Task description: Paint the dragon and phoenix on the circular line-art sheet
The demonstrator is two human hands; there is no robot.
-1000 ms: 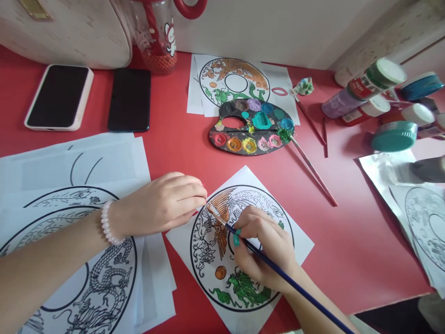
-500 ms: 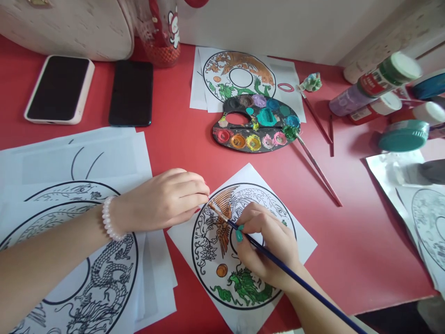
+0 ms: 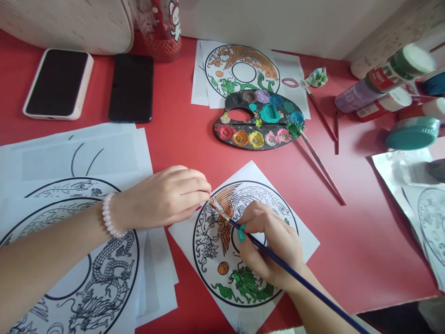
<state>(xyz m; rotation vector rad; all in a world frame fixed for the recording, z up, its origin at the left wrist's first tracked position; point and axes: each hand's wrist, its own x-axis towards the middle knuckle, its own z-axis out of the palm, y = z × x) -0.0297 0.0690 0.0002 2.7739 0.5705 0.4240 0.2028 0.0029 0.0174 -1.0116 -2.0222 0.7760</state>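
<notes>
My right hand pinches a long dark blue paintbrush, its tip touching the drawing near the orange bird's head. Beneath it lies a white sheet with a round dragon-and-phoenix drawing, turned cornerwise. The bird's wings are orange, a small ball is orange too, and the dragon is green. At the sheet's upper left edge rests my left hand, fingers loosely extended and close together, holding nothing visible; its fingertips are partly hidden. A pink bead bracelet circles that wrist.
A paint palette sits beyond the sheet, a red-handled brush leaning on it. Behind is another coloured drawing. Line-drawn sheets lie left, below a phone and a white-framed device. Paint bottles crowd the right.
The view has shifted slightly, so objects at the back appear a little higher and those at right farther right. The brush tip stays near the bird's head; both hands keep their holds.
</notes>
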